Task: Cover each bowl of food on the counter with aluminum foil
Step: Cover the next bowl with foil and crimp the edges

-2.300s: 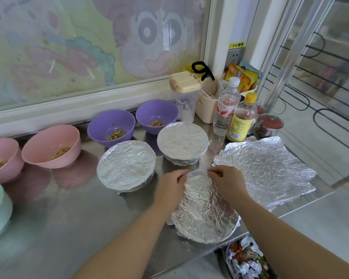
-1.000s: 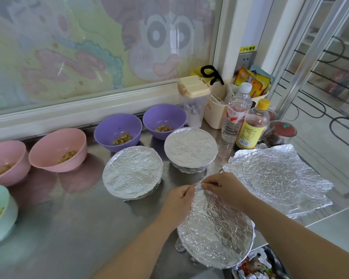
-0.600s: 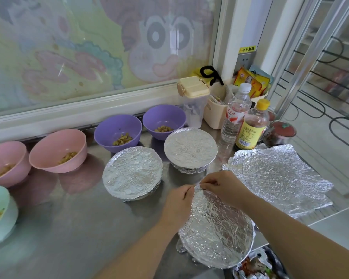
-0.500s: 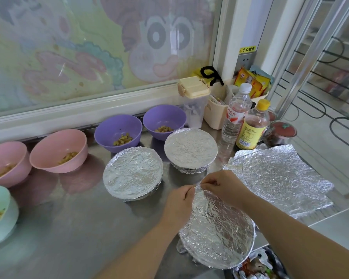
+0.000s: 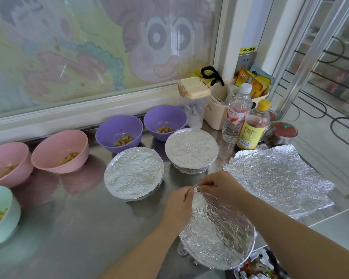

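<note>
**Both hands pinch the foil at the far rim of the nearest bowl**

At the near edge of the steel surface [image 5: 69, 228] stands a foil-covered bowl [image 5: 218, 236], its crinkled foil stretched across the top and folded down the sides. The left hand [image 5: 178, 206] and the right hand [image 5: 220, 188] meet at the bowl's far rim, fingers drawn together and clamped on a small fold of foil between them. The left hand rests against the bowl's left side; the right forearm crosses over its right side.

Behind the hands sit two more bowls already wrapped: the left covered bowl [image 5: 133, 175] and the right covered bowl [image 5: 191, 149], close beside each other. Further back, by the window ledge, two purple bowls [image 5: 119, 132] hold small yellowish pieces of food and are uncovered. To the left, two pink bowls [image 5: 60, 151] and a pale green bowl [image 5: 0, 214] at the left edge also stand open with food inside.

On the right a loose foil sheet [image 5: 280, 178] lies flat on the surface, wrinkled, with a round imprint. Beyond it stand a clear water bottle [image 5: 237, 114], a yellow-capped bottle [image 5: 253, 125], and a clear lidded container [image 5: 194, 104].
</note>
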Demonstrator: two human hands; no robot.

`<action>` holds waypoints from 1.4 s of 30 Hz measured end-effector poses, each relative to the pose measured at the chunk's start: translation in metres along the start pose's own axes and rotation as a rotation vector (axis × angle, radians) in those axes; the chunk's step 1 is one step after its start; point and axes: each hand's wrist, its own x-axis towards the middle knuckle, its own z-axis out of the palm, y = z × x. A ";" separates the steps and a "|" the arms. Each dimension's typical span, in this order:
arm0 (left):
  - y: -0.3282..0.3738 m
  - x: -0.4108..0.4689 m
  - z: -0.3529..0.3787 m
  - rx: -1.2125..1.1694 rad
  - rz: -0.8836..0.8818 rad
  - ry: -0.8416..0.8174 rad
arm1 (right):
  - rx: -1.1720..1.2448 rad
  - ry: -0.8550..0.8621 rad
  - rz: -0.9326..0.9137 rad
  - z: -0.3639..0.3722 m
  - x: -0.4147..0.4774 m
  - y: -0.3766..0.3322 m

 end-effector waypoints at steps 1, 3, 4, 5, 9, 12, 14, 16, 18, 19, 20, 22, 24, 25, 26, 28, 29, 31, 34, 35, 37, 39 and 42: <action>0.000 -0.001 0.000 0.007 -0.004 0.018 | 0.025 -0.007 0.004 -0.002 -0.002 -0.001; -0.002 -0.006 0.002 -0.031 -0.043 0.082 | 0.062 0.039 0.048 -0.007 -0.006 0.002; -0.002 -0.011 0.002 -0.067 -0.076 0.120 | 0.058 0.076 0.092 -0.010 -0.010 0.004; -0.002 -0.015 0.001 -0.108 -0.105 0.161 | 0.041 0.101 0.139 -0.011 -0.013 0.009; 0.005 -0.023 -0.005 -0.189 -0.145 0.131 | 0.103 0.122 0.223 -0.004 -0.022 0.017; 0.004 -0.008 -0.011 -0.154 -0.140 -0.031 | 0.115 0.106 0.204 0.000 -0.019 0.012; 0.000 -0.003 -0.008 -0.154 -0.138 -0.077 | 0.068 0.071 0.185 0.000 -0.017 0.009; -0.004 -0.003 -0.005 -0.142 -0.128 -0.042 | 0.052 0.064 0.173 0.001 -0.016 0.009; -0.007 -0.005 -0.003 -0.113 -0.102 -0.005 | 0.038 0.066 0.156 0.002 -0.015 0.011; -0.007 -0.006 -0.003 -0.096 -0.088 0.003 | 0.027 0.069 0.149 0.003 -0.015 0.011; -0.006 -0.006 -0.003 -0.082 -0.079 0.004 | 0.015 0.076 0.140 0.004 -0.015 0.011; -0.006 -0.006 -0.003 -0.071 -0.077 0.002 | -0.012 0.089 0.127 0.005 -0.015 0.012; -0.005 -0.008 -0.003 -0.075 -0.091 0.002 | -0.018 0.066 0.123 0.003 -0.014 0.012; -0.004 -0.009 -0.003 -0.073 -0.093 0.004 | -0.019 0.035 0.118 0.001 -0.014 0.010; -0.004 -0.009 -0.004 -0.063 -0.090 0.005 | -0.015 -0.002 0.107 -0.001 -0.012 0.007; -0.001 -0.010 -0.004 -0.024 -0.082 -0.003 | -0.002 -0.075 0.083 -0.003 -0.007 0.002; 0.000 -0.011 -0.004 -0.008 -0.080 -0.010 | -0.010 -0.120 0.073 -0.003 -0.003 0.001; 0.004 -0.012 -0.004 0.011 -0.088 -0.013 | -0.056 -0.199 0.075 -0.002 0.004 -0.002; 0.006 -0.014 -0.005 0.020 -0.096 -0.012 | -0.117 -0.232 0.067 -0.001 0.008 -0.001; 0.004 -0.015 -0.004 0.020 -0.100 -0.012 | -0.136 -0.232 0.056 -0.001 0.008 0.001; 0.002 -0.016 -0.004 0.013 -0.104 -0.007 | -0.143 -0.223 0.040 0.002 0.008 0.002; 0.002 -0.016 -0.004 0.005 -0.105 0.005 | -0.102 -0.216 0.040 0.002 0.008 -0.001; 0.003 -0.015 -0.010 -0.028 -0.131 0.107 | 0.000 -0.162 0.051 -0.007 0.008 -0.006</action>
